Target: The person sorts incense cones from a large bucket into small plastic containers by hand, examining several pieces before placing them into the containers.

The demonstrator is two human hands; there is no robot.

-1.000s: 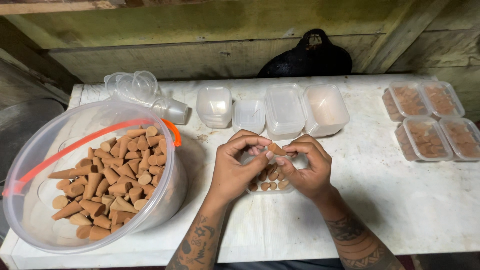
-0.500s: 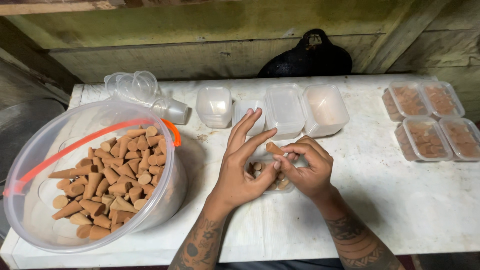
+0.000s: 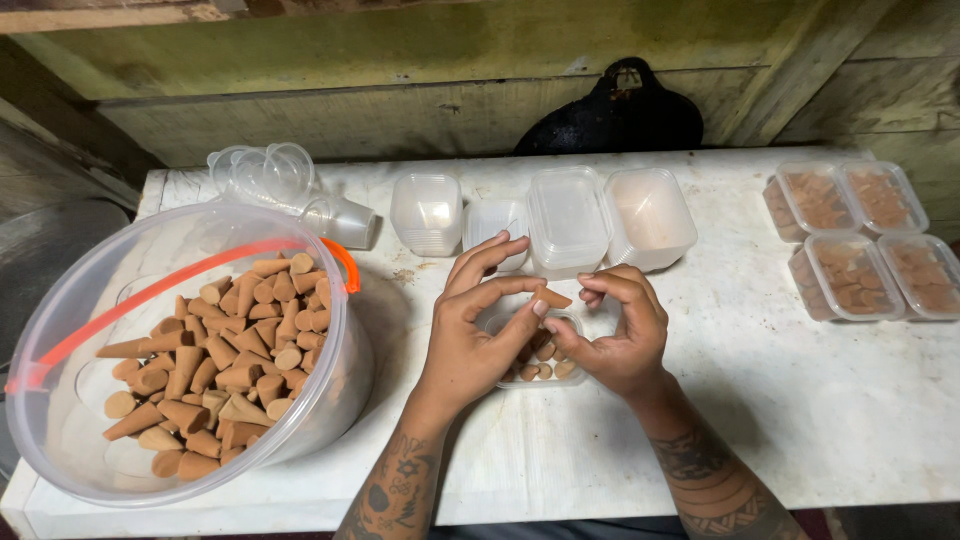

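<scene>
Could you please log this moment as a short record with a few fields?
Surface: white table
Left hand: pinching a brown cone at the fingertips
Right hand: fingers curled, meeting the left hand at the cone
Below hands: small clear container, partly filled with cones
Left side: large clear bucket with orange handle, holding many cones
Behind: empty clear tubs
Right edge: four filled tubs
</scene>
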